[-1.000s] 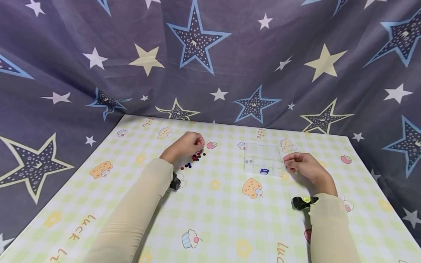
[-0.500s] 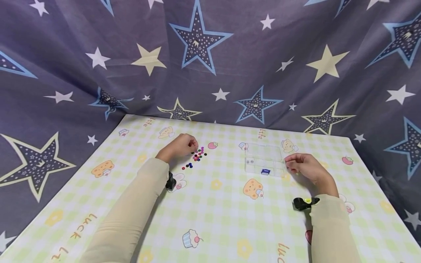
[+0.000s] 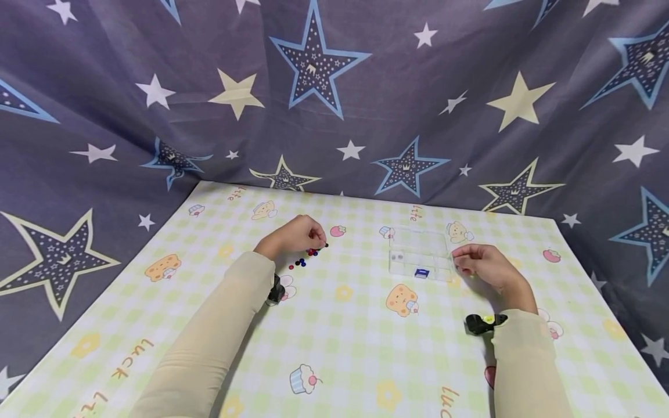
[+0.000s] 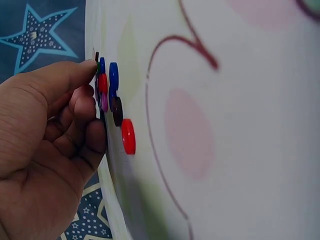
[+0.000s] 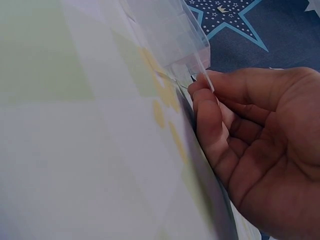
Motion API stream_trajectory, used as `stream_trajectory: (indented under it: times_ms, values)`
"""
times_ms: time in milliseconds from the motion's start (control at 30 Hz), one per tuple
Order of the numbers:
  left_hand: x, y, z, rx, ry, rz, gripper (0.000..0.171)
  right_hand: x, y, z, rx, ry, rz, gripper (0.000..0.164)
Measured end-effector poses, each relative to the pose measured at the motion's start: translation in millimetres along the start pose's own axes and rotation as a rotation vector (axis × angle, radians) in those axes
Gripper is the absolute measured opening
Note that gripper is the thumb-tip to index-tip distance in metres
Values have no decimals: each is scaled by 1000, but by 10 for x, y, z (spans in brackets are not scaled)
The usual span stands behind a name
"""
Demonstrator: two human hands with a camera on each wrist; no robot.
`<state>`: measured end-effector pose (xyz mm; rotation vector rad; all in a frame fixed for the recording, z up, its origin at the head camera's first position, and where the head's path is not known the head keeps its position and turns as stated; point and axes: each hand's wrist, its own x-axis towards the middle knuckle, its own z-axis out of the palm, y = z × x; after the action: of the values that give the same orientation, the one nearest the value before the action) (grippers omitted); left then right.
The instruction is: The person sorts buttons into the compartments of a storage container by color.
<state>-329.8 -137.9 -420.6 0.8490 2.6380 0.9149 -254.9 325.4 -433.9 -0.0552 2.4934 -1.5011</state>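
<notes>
Small flat round buttons [image 4: 129,136] in red, blue, black and purple lie in a loose cluster on the tablecloth. My left hand [image 3: 297,235] is over the far part of that cluster, fingers bent and fingertips right at the buttons. I cannot tell whether one is held between them. On the right is a clear plastic compartment box [image 3: 420,258], its lid folded back. A couple of pale round pieces [image 3: 397,256] are in its left compartment, and a blue label [image 3: 421,273] is on its front. My right hand [image 5: 250,130] pinches the box's thin clear edge at its right side.
A green-and-white checked tablecloth [image 3: 345,337] with printed cartoons covers the table. Behind it hangs a dark curtain [image 3: 366,69] with stars. Black wrist cameras [image 3: 483,323] sit at both cuffs.
My left hand first drew back left from the buttons, uncovering more of them, then returned right and over them. The right hand stays at the box. The head view has shifted slightly.
</notes>
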Motion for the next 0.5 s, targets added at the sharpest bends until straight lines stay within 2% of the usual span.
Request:
stream_trajectory:
  times_ms: [500]
  values:
    - [38, 67, 20, 31, -40, -10, 8, 14, 33, -1, 14, -8, -16, 30]
